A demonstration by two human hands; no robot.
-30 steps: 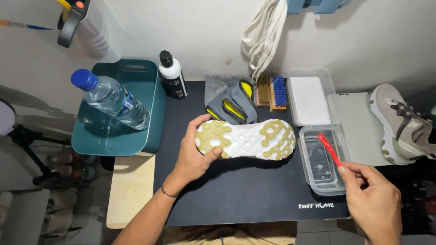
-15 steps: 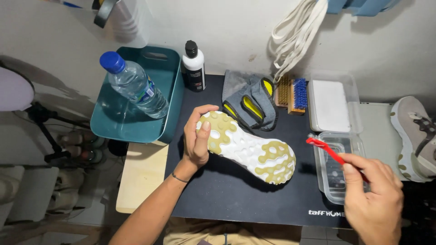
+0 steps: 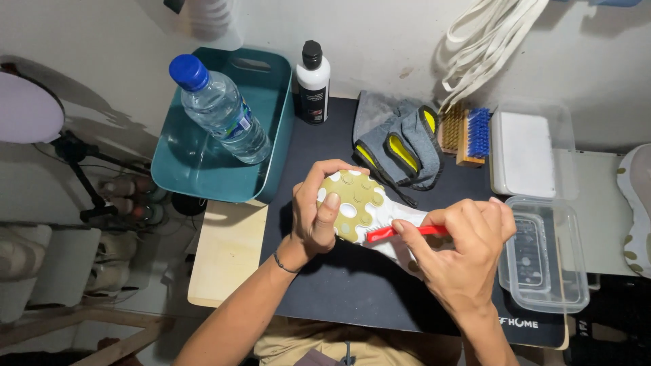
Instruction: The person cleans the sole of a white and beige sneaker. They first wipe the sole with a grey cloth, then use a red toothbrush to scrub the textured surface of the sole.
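Observation:
My left hand (image 3: 317, 215) grips one end of a white shoe (image 3: 363, 207) turned sole up, its yellow-green tread pads facing me. It hovers over the black mat (image 3: 339, 285). My right hand (image 3: 461, 254) holds a small red-handled brush (image 3: 400, 232) with the brush head pressed against the sole near the middle of the shoe. The right hand covers the far half of the shoe.
A teal tub (image 3: 203, 169) with a water bottle (image 3: 220, 112) stands at the left. A black-and-white bottle (image 3: 312, 83), grey-yellow insoles (image 3: 400, 146), two brushes (image 3: 464, 132), a white lidded box (image 3: 529, 152), a clear container (image 3: 542, 254) and white laces (image 3: 485, 41) surround the mat. Another shoe (image 3: 637, 203) lies far right.
My right hand came in from the right with the red brush and set it on the sole. My left hand tilted the shoe and drew it closer.

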